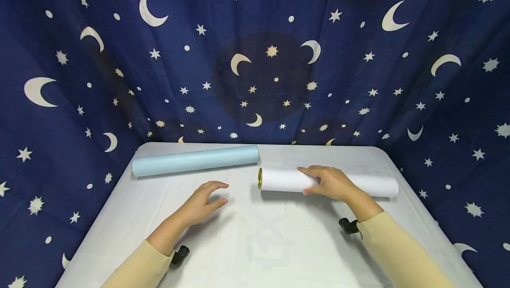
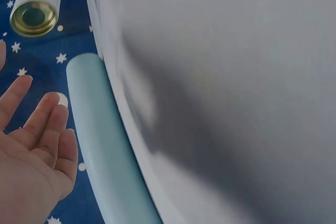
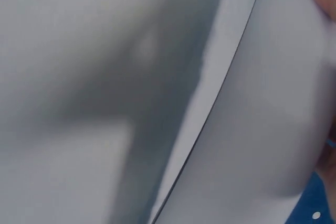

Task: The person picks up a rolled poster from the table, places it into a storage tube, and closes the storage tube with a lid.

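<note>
A white tube (image 1: pixel 280 179) lies on the right half of the table, its gold metal end (image 1: pixel 260 178) facing left. My right hand (image 1: pixel 332 184) grips it near the middle, thumb on the near side and fingers over the far side. In the right wrist view the white tube (image 3: pixel 244 119) fills much of the right part. My left hand (image 1: pixel 201 204) is held over the table with relaxed, parted fingers and nothing in them. Nearest to it is a light blue tube (image 1: pixel 195 161), lying slightly slanted at the back left. The left wrist view shows the gold recessed end cap (image 2: pixel 33 18).
A white cloth covers the table (image 1: pixel 239 243). Dark blue curtains (image 1: pixel 275 27) with moons and stars hang behind it and along both sides. A small black device (image 1: pixel 180 256) sits at the left sleeve, and another black device (image 1: pixel 349 226) at the right sleeve.
</note>
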### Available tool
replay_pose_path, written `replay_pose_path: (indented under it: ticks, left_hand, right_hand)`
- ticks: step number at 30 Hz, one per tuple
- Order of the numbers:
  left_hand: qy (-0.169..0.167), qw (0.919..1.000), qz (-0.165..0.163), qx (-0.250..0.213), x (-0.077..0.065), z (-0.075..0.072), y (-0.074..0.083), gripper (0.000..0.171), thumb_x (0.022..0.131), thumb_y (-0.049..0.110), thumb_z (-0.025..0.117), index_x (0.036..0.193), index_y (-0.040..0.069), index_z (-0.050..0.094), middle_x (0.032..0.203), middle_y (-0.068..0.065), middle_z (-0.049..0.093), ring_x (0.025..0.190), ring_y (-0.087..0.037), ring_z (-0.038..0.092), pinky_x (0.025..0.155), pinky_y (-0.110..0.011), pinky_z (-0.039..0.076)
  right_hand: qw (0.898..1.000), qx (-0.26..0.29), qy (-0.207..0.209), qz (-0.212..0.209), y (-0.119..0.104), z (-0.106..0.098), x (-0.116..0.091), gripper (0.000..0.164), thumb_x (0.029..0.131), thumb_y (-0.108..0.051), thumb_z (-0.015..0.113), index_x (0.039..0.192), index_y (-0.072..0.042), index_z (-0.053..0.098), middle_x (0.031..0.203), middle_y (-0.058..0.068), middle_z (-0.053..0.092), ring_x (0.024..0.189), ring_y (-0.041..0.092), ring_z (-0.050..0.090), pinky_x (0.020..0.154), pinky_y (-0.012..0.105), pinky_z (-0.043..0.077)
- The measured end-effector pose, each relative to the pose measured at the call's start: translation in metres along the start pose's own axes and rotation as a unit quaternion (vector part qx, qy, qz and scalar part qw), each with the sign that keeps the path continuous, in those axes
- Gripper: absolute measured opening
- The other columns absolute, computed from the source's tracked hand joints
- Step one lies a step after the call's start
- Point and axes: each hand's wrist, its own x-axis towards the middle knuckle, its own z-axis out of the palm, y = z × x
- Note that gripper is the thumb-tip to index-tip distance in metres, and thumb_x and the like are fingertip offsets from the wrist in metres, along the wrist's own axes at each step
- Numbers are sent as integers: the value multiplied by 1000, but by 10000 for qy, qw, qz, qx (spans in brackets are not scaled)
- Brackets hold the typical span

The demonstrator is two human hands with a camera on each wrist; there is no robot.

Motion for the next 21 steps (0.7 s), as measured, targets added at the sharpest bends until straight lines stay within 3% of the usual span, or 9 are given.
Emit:
replay_pose_path:
  ticks: [11, 21]
  left_hand:
    - [442, 9958, 127, 792, -8, -12, -10, 42, 96, 30, 70, 135, 17, 61, 141, -6, 55, 132, -31, 47, 106, -58, 33]
    - [877, 9906, 169, 1032, -18, -20, -19, 45, 95, 32, 70, 135, 14, 61, 142, -9, 54, 132, -34, 46, 102, -58, 35]
  right_hand:
    - [9996, -22, 209, 179, 24, 4, 12, 78, 76, -45, 86, 145, -25, 56, 134, 16, 63, 123, 39, 58, 100, 57, 45]
    - [9990, -27, 299, 333, 35, 8, 22, 78, 76, -44, 86, 145, -23, 55, 132, 16, 63, 121, 39, 58, 98, 57, 47]
